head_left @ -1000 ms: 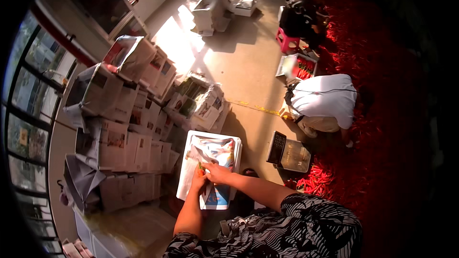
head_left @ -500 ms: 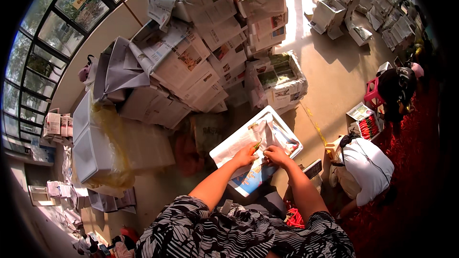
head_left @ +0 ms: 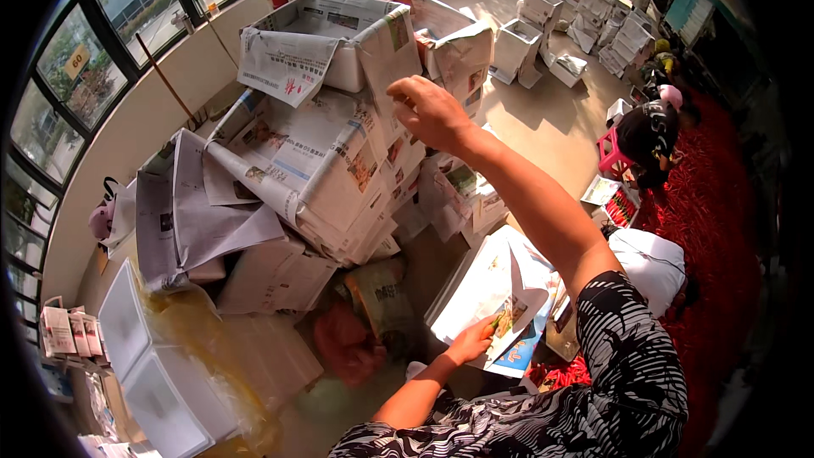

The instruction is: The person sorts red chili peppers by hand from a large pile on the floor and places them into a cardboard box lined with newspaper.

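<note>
My left hand is closed at the near edge of a white tray lined with newspaper. A green stem tip shows at its fingers, from a chili pepper that is mostly hidden by the hand. My right hand is raised at the end of a stretched arm, fingers loosely bent and apart, with nothing seen in it. It hovers in front of the stacked newspaper-lined boxes; whether it touches them I cannot tell. A blue printed sheet lies under the newspaper at the tray's near side.
White plastic bins with yellow film stand at the left. A pink bag lies on the floor. At right, a person in white bends beside a large heap of red chilies. More lined boxes stand farther back.
My right hand has left the tray and risen up and away toward the stacked boxes. My left hand stays at the tray with the chili pepper. The view has turned left.
</note>
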{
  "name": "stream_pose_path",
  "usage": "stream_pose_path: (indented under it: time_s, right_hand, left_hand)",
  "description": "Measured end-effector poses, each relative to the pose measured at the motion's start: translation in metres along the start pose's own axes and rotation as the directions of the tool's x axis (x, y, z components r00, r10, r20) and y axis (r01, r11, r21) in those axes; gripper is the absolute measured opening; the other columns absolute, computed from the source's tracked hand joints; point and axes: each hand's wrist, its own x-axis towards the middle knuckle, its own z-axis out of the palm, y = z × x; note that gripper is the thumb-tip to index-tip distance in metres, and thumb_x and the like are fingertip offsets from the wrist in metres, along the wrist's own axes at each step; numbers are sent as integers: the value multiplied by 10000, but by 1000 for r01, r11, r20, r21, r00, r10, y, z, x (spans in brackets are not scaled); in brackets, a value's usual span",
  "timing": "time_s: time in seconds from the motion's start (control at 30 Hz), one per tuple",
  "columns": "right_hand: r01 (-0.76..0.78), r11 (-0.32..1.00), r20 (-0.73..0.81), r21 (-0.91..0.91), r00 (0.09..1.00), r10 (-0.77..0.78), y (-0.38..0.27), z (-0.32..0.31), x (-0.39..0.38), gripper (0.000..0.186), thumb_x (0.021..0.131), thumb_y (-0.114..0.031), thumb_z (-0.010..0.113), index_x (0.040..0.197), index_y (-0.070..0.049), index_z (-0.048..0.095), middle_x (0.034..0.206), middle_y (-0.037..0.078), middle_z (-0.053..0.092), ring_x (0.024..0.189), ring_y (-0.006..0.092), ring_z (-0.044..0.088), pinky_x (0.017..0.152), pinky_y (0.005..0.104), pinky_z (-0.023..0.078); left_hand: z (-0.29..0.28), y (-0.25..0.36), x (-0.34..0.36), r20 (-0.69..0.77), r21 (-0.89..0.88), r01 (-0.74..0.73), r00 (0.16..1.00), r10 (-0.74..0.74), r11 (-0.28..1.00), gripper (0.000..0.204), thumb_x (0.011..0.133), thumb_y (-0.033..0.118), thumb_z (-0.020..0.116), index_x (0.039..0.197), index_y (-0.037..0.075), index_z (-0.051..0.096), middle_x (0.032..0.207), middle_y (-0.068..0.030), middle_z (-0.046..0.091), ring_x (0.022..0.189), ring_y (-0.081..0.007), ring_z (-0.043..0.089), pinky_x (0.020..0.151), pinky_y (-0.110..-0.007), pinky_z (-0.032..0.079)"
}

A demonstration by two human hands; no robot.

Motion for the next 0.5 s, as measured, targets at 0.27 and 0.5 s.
stream_pose_path:
  time_s: [0.27, 0.5]
  right_hand:
    - [-313, 893, 52, -324, 936, 347, -18, 118, 192, 678, 947, -568, 580, 1395, -59, 556, 1416, 152, 574, 1361, 307, 517, 1146, 490, 341]
    - [-348, 807, -84, -477, 932, 352, 14, 105, 186, 306, 834, -167, 707, 1138, -137, 720, 1222, 69, 708, 1228, 254, 588, 1086, 503, 352]
  left_hand:
    - [2, -64, -42, 35, -320, 224, 974, -224, 921, 668, 903, 179, 703, 1528, 181, 467, 1319, -186, 658, 1206, -313, 649, 1012, -381, 499]
    - [15, -40, -30, -5, 19, -34, 999, 35, 999, 609, 840, 158, 636, 1439, 93, 549, 1320, -226, 655, 1252, -389, 615, 1057, -396, 470]
